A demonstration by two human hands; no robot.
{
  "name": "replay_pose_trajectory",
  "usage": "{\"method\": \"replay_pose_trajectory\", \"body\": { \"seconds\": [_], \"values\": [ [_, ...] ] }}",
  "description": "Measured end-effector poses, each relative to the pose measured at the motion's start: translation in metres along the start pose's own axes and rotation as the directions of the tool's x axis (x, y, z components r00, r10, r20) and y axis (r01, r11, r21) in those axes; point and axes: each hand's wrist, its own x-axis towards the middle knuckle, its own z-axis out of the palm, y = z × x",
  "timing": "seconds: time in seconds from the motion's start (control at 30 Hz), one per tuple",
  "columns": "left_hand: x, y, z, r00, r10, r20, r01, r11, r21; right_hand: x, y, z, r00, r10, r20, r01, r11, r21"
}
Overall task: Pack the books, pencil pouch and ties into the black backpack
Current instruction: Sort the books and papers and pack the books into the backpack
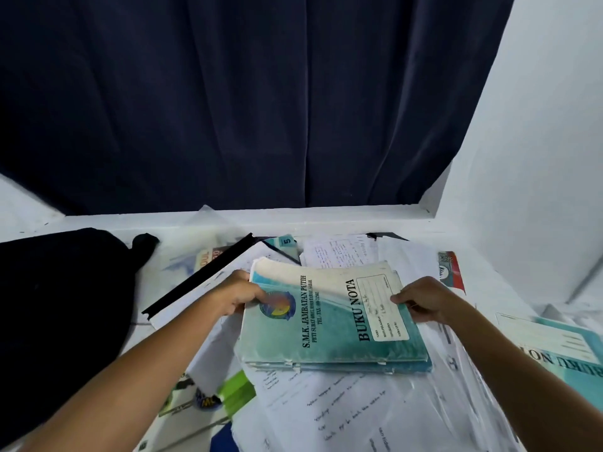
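A stack of teal notebooks [329, 324] with "BUKU NOTA" on the top cover lies on loose papers in the middle of the table. My left hand [236, 296] grips the stack's left edge, thumb on the cover. My right hand [424, 301] grips its right edge near the name label. The black backpack [62, 308] lies at the left, apart from the stack, its opening not visible. Another teal notebook [554, 350] lies at the right edge. No pencil pouch or ties can be made out.
Loose handwritten sheets [342, 409] cover the white table. A black strip [199, 277] lies diagonally left of the stack. A green-and-white booklet [212, 396] sits near the front left. A dark curtain [261, 99] hangs behind, and a white wall [538, 158] stands at the right.
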Motion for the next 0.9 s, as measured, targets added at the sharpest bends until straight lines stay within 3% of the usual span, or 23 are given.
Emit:
{"method": "replay_pose_trajectory", "body": {
  "seconds": [0.07, 0.17, 0.23, 0.3, 0.53, 0.67, 0.83, 0.9],
  "values": [
    [0.005, -0.003, -0.003, 0.999, -0.003, -0.032, 0.010, 0.974, 0.228, 0.002, -0.001, 0.006, 0.994, -0.043, -0.097, 0.025, 0.983, -0.182],
    [-0.001, 0.011, -0.012, 0.988, 0.091, -0.127, 0.007, 0.786, 0.618, -0.003, -0.004, 0.010, 0.973, -0.134, -0.186, 0.046, 0.909, -0.414],
    [-0.007, 0.026, -0.014, 0.964, 0.221, -0.146, -0.038, 0.663, 0.748, -0.010, -0.004, 0.009, 0.964, -0.171, -0.203, 0.074, 0.907, -0.414],
    [-0.014, 0.043, -0.006, 0.935, 0.335, -0.115, -0.120, 0.605, 0.787, -0.017, -0.001, 0.004, 0.956, -0.177, -0.235, 0.085, 0.931, -0.354],
    [-0.020, 0.084, 0.102, 0.851, 0.470, 0.234, -0.505, 0.610, 0.611, -0.058, 0.055, -0.048, 0.905, -0.053, -0.423, 0.025, 0.997, -0.071],
    [-0.050, 0.091, 0.194, 0.721, 0.492, 0.488, -0.693, 0.538, 0.480, -0.111, 0.103, -0.099, 0.837, 0.046, -0.545, -0.028, 0.999, 0.040],
    [-0.088, 0.090, 0.295, 0.512, 0.417, 0.751, -0.832, 0.457, 0.314, -0.171, 0.165, -0.159, 0.700, 0.157, -0.697, -0.036, 0.982, 0.185],
    [-0.100, 0.089, 0.326, 0.446, 0.377, 0.812, -0.864, 0.420, 0.279, -0.183, 0.187, -0.175, 0.684, 0.173, -0.709, -0.040, 0.979, 0.200]
  ]
}}
